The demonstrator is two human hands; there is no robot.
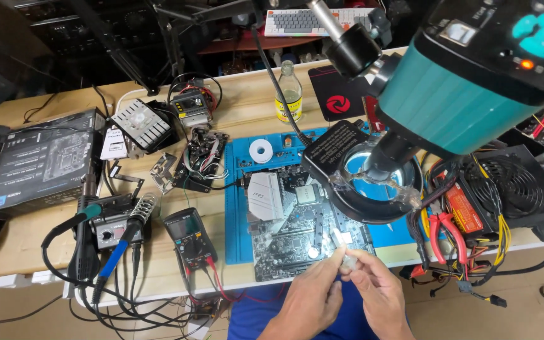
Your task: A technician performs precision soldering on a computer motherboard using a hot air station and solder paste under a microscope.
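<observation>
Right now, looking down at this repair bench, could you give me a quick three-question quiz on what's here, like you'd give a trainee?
1. True or false: the motherboard lies on a blue work mat.
2. What do both hands, the left hand and the right hand, hold together? A) red-handled pliers B) a small clear syringe-like tube C) the soldering iron
3. Which instrument with red and black leads lies left of the mat?

Key
1. True.
2. B; it is too small to tell its contents.
3. The digital multimeter.
</observation>
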